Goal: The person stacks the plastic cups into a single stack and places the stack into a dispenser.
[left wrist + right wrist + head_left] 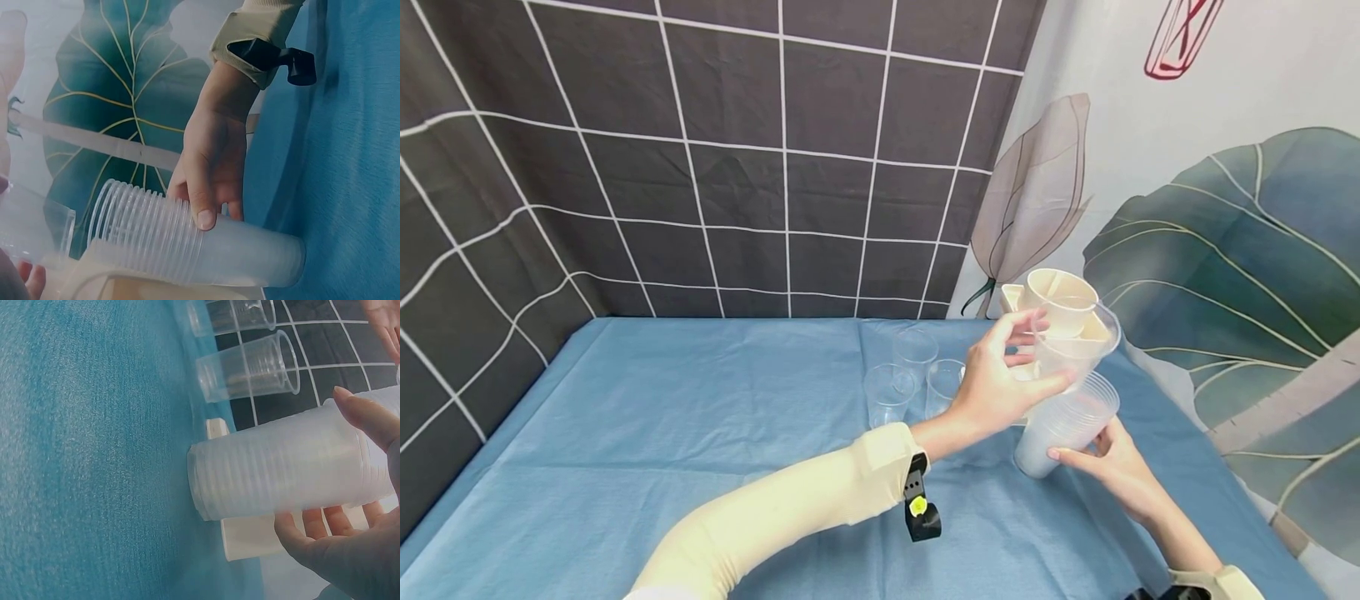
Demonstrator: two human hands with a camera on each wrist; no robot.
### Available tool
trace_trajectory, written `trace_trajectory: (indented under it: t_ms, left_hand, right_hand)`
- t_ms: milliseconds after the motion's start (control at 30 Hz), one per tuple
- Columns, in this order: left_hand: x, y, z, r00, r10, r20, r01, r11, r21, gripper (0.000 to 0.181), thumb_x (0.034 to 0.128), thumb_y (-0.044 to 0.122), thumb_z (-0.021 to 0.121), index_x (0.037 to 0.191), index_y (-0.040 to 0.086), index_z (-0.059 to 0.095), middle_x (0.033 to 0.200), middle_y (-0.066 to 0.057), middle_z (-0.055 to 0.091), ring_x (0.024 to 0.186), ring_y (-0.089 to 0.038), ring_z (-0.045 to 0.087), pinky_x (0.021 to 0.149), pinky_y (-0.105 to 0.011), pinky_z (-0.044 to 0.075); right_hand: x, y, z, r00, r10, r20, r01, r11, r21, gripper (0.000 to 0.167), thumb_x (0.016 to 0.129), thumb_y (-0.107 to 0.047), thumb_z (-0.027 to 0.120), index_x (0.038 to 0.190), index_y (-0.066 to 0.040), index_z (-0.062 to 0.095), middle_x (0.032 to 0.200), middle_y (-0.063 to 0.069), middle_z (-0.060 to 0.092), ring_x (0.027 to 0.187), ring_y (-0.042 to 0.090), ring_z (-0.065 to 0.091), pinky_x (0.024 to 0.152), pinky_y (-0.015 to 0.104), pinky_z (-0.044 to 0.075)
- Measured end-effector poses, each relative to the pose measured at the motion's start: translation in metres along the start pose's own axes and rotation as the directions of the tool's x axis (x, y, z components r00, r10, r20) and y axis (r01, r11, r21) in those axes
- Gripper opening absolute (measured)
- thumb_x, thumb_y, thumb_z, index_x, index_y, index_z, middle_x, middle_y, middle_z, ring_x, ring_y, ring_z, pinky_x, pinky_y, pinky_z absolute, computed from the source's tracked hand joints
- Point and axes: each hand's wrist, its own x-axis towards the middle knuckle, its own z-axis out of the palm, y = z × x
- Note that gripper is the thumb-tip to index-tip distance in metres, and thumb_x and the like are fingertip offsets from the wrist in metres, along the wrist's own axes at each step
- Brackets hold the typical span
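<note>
My right hand (pixel 1116 467) grips a tilted stack of clear plastic cups (pixel 1060 429); my left hand (pixel 996 379) holds a single clear cup (pixel 1067 357) between thumb and fingers, just above the stack. Behind the stack is a cream stand (pixel 1063 292); left of the stack, three clear cups (pixel 889 392) stand on the blue-covered worktop (pixel 737 392)

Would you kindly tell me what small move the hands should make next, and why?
Probably the left hand should lower its single clear cup onto the blue cloth beside the three standing cups: that cup is clear of the stack, which the right hand holds.
</note>
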Motion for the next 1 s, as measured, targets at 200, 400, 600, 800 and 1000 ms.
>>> trace_trajectory:
  t_ms: [200,400,600,800,1000]
  left_hand:
    - [0.002,0.001,0.006,1.000,0.001,0.031,0.000,0.998,-0.055,0.063,0.0770,0.007,0.078,0.133,0.007,0.049,0.129,-0.013,0.061,0.113,-0.015,0.062,0.090,-0.011,0.049]
    - [0.003,0.001,0.012,0.999,-0.012,0.038,0.014,0.999,-0.053,0.064,0.0770,0.008,0.078,0.134,0.007,0.049,0.128,-0.011,0.062,0.113,-0.016,0.063,0.090,-0.011,0.049]
    - [0.004,-0.001,0.016,0.998,-0.030,0.050,0.034,0.996,-0.084,0.065,0.0766,0.007,0.078,0.135,0.008,0.048,0.129,-0.013,0.060,0.112,-0.017,0.064,0.090,-0.012,0.050]
    - [0.005,-0.006,0.020,0.997,-0.037,0.061,0.041,0.997,-0.069,0.067,0.0768,0.009,0.079,0.136,0.011,0.046,0.128,-0.012,0.061,0.108,-0.012,0.066,0.088,-0.011,0.050]
    - [0.006,-0.010,0.021,0.996,-0.050,0.079,0.053,0.997,-0.047,0.073,0.0766,0.011,0.079,0.138,0.015,0.040,0.128,-0.011,0.062,0.105,-0.007,0.065,0.087,-0.011,0.050]
  right_hand:
    - [0.001,0.000,0.000,1.000,-0.003,0.001,0.003,1.000,0.006,0.074,0.086,-0.002,0.068,0.143,-0.022,0.025,0.130,-0.018,0.043,0.115,-0.013,0.042,0.083,0.010,0.047]
    - [0.001,0.000,0.001,1.000,0.010,-0.004,-0.010,1.000,0.009,0.076,0.085,-0.003,0.069,0.143,-0.023,0.024,0.131,-0.019,0.041,0.115,-0.015,0.041,0.083,0.009,0.046]
    - [0.001,0.001,0.001,1.000,0.001,-0.003,-0.001,1.000,0.013,0.078,0.085,-0.003,0.069,0.145,-0.022,0.023,0.133,-0.019,0.039,0.116,-0.015,0.040,0.084,0.008,0.045]
    - [0.001,0.001,0.000,1.000,0.003,0.003,-0.003,1.000,0.001,0.078,0.085,-0.004,0.069,0.146,-0.022,0.022,0.133,-0.020,0.039,0.116,-0.015,0.041,0.083,0.009,0.045]
    - [0.000,0.000,0.000,1.000,0.009,0.004,-0.009,1.000,0.000,0.079,0.086,-0.005,0.069,0.147,-0.019,0.022,0.134,-0.019,0.038,0.116,-0.015,0.041,0.084,0.009,0.045]
